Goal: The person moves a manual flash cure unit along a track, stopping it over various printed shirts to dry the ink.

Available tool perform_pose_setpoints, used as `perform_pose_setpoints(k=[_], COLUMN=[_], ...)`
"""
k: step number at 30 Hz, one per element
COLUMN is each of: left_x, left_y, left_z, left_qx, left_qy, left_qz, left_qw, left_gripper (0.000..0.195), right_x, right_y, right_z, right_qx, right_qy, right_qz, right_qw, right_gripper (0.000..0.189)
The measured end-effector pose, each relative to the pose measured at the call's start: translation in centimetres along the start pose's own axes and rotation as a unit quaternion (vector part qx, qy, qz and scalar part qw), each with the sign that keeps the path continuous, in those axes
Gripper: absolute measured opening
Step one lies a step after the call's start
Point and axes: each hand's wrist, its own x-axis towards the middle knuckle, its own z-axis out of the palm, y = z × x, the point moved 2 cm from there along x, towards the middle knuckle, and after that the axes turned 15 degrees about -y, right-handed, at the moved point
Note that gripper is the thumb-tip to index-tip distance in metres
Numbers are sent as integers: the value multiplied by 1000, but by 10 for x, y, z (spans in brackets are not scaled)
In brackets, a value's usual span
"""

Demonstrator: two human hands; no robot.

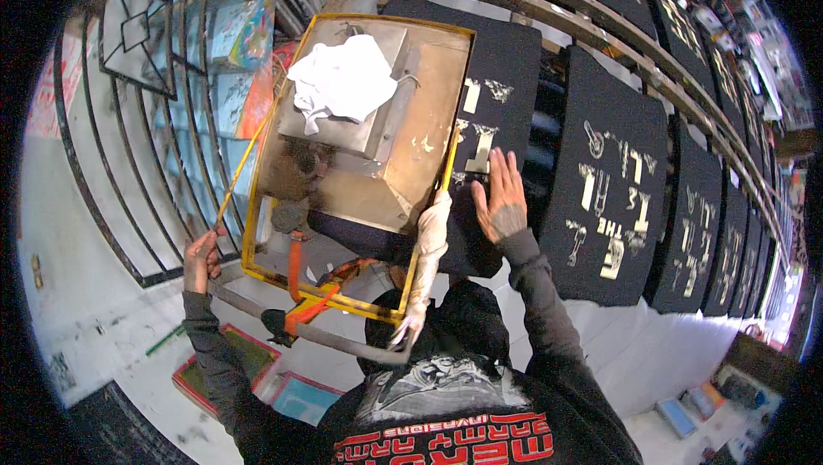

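Note:
My left hand (204,259) is closed around the lower end of a thin yellow rod (243,168), which slants up along the left side of a yellow metal frame (249,256). Within that frame sits a metal box-like unit (418,102) with a crumpled white cloth (344,79) on top. Cloth is wound around a handle (432,240) at its right side. To the right of the frame, my right hand (505,198) lies flat, thumb apart, on a black printed garment (508,47). Its fingertips are beside a pale printed letter; the frame covers part of the print.
More black printed garments (604,176) lie in a row to the right. Wooden rails (598,34) run behind them. Metal window bars (122,143) stand at left. A grey pipe (347,341) with orange strips crosses near my body. Framed screens (302,397) lie low at left.

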Motion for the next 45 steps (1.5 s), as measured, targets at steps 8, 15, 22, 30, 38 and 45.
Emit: perform_pose_setpoints(k=[8,15,22,30,38,45], left_x=[6,11,16,12,16,14], left_y=[10,11,8,17,13,9], left_z=[6,2,-1,8,4,2], left_qx=[-14,-25,-24,-27,-25,-36], left_qy=[11,24,42,38,42,40], left_qz=[-22,-52,-56,-53,-51,-57], left_qw=[1000,998,997,997,998,997], left_gripper=[40,42,44,41,37,39], right_x=[66,57,37,31,32,10], right_y=[36,31,28,37,43,15], right_z=[22,17,6,-1,-3,0], right_qx=[-146,-131,-115,-107,-112,-53], right_qy=[-80,-119,-154,-153,-131,-197], right_qz=[-11,-36,-68,-84,-93,-196], right_qw=[986,984,979,979,981,959], right_gripper=[79,83,81,75,64,60])
